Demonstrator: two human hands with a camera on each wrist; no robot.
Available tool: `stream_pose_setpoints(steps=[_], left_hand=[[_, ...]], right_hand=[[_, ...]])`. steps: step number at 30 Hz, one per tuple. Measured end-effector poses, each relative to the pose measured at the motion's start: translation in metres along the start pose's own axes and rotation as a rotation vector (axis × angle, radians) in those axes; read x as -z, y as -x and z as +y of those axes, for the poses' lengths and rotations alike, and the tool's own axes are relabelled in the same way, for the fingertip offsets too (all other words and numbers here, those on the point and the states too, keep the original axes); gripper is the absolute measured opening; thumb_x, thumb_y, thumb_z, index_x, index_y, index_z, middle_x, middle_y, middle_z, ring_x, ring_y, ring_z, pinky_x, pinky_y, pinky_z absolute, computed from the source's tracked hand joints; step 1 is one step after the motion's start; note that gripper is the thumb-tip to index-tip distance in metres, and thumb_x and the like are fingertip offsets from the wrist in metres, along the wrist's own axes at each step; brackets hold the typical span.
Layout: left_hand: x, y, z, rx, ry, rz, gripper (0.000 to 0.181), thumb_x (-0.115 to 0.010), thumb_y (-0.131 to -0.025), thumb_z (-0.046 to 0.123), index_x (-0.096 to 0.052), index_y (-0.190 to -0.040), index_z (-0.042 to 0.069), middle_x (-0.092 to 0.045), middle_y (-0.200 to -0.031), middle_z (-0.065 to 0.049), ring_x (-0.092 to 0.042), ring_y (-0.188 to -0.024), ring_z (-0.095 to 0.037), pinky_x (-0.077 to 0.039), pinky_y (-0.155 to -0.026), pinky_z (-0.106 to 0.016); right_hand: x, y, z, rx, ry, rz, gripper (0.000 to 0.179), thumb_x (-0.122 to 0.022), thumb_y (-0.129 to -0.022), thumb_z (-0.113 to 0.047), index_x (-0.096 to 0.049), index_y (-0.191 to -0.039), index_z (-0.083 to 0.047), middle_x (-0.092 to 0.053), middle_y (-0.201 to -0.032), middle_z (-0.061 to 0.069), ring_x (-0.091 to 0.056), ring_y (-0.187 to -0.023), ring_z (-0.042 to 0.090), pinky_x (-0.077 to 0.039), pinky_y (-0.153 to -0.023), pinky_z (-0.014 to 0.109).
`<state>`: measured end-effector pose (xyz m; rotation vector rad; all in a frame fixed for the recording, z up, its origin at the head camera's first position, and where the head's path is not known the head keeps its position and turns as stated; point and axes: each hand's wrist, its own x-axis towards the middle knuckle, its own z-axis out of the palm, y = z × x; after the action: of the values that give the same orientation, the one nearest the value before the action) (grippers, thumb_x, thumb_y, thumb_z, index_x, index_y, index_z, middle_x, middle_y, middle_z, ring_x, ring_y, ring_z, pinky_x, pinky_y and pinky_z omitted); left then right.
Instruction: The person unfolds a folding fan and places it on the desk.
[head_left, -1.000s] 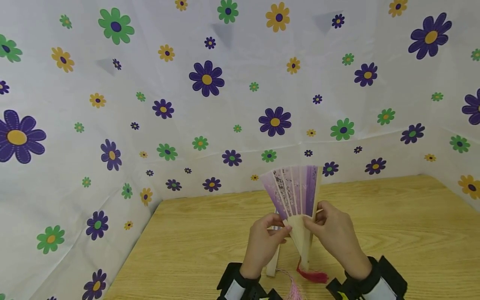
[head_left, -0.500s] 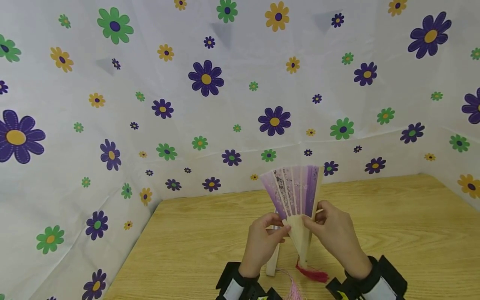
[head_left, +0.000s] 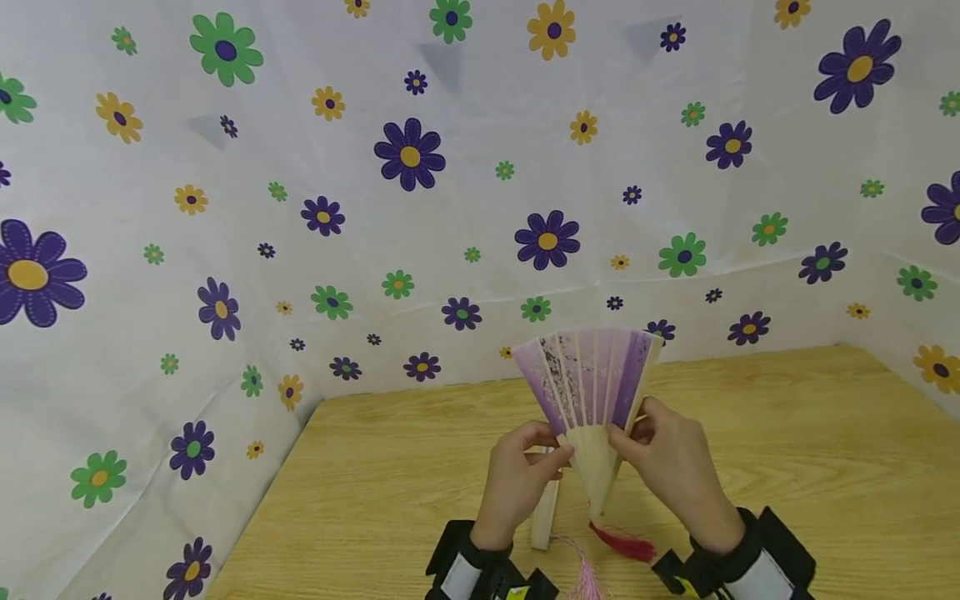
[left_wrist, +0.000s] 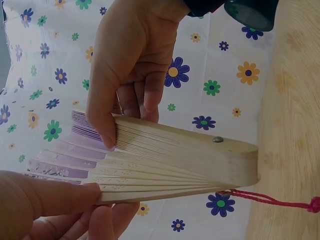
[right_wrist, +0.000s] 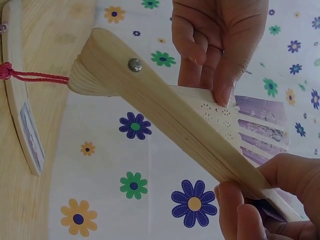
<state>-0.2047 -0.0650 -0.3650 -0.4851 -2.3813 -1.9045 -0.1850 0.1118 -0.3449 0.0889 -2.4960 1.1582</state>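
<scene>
A folding fan [head_left: 592,383] with purple floral cloth and pale wooden ribs is partly spread, held up above the table. My left hand [head_left: 517,483] pinches its left outer rib between thumb and fingers. On the other side, my right hand [head_left: 671,467] grips the right outer rib near the cloth. In the left wrist view the ribs [left_wrist: 185,155] lie bunched towards the right hand and fanned towards the left. A metal rivet [right_wrist: 135,65] joins them at the base. From there hangs a red tassel [head_left: 628,547].
A second, folded fan [head_left: 545,521] lies on the wooden table [head_left: 375,492] behind my left hand, partly hidden. Its pink tassel [head_left: 585,575] trails towards the front. A white flowered cloth [head_left: 450,208] stands as a wall round the back and sides.
The fan has spread somewhat wider, its right edge tilting outward. My left hand has shifted slightly left, and the fan's base has risen a little. Both hands keep their hold.
</scene>
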Motion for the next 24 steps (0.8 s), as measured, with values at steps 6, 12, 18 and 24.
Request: stream_pose_setpoints(steps=[6, 12, 18, 24], left_hand=[[0.0017, -0.0012, -0.0017, -0.006, -0.021, -0.002, 0.023, -0.067, -0.085, 0.01, -0.065, -0.102, -0.005, -0.066, -0.093, -0.022, -0.071, -0.074, -0.028, -0.056, -0.06, -0.021], [0.0024, -0.002, -0.0015, 0.013, -0.03, 0.003, 0.023, -0.066, -0.086, 0.01, -0.065, -0.104, -0.005, -0.066, -0.095, -0.022, -0.071, -0.078, -0.033, -0.057, -0.062, -0.021], [0.0024, -0.002, 0.0001, 0.011, -0.044, 0.005, 0.022, -0.062, -0.09, 0.013, -0.064, -0.102, -0.005, -0.066, -0.096, -0.023, -0.071, -0.077, -0.034, -0.057, -0.062, -0.022], [0.0055, -0.0023, 0.0007, 0.011, -0.043, 0.014, 0.023, -0.06, -0.092, 0.014, -0.064, -0.103, -0.005, -0.067, -0.097, -0.023, -0.07, -0.078, -0.035, -0.057, -0.063, -0.022]], right_hand=[[0.0023, -0.0017, 0.001, -0.01, 0.005, -0.003, 0.023, -0.07, -0.08, -0.014, -0.061, -0.09, 0.004, -0.068, -0.069, 0.013, -0.06, -0.055, 0.013, -0.043, -0.045, 0.022], [0.004, -0.0021, 0.003, -0.011, -0.005, -0.004, 0.025, -0.07, -0.08, -0.014, -0.061, -0.094, 0.005, -0.068, -0.071, 0.013, -0.062, -0.057, 0.015, -0.044, -0.046, 0.022], [0.0049, -0.0016, 0.0025, -0.005, -0.019, -0.003, 0.023, -0.07, -0.081, -0.014, -0.061, -0.093, 0.004, -0.069, -0.071, 0.013, -0.062, -0.056, 0.014, -0.044, -0.046, 0.022], [0.0083, -0.003, 0.0044, -0.04, -0.02, -0.008, 0.023, -0.069, -0.082, -0.015, -0.061, -0.092, 0.004, -0.069, -0.071, 0.012, -0.063, -0.056, 0.012, -0.044, -0.046, 0.021]])
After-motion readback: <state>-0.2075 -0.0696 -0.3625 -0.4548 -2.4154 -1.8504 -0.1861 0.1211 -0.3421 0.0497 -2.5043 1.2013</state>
